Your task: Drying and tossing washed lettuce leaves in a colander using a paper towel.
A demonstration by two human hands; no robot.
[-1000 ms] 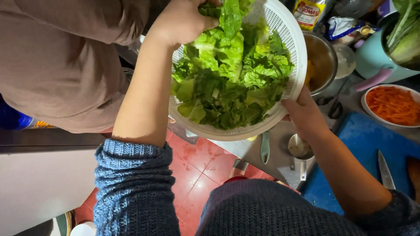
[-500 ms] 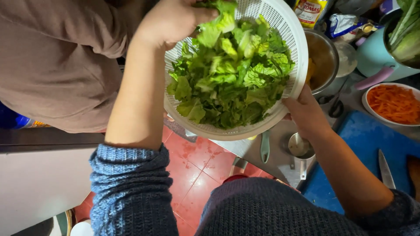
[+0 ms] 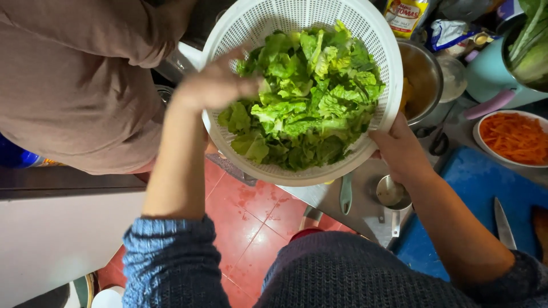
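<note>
Nearest the camera are the person's own blue knitted sleeves, pushed up above the bare forearms, with a dark knitted jumper between them. Below lies the red tiled floor.

The right hand grips the lower right rim of a white plastic colander, its fingers clamped on the edge and the thumb lying along the outside. The left hand reaches over the left rim into the colander; its fingers rest on the leaves, but whether they are pinched together or spread I cannot tell, since the greens hide their tips.

The colander is held tilted in the air above the floor and the tabletop's edge, and it is filled with torn green lettuce leaves, heaped mostly toward its lower side.

Just under the colander, on the grey tabletop, lie a pale green handle and a small metal cup. To the right is a blue cutting mat with a knife blade on it. Beyond that stands a white bowl of shredded carrot. A steel pot sits behind the colander's right rim.

To the left another person stands close, in a brown top.
</note>
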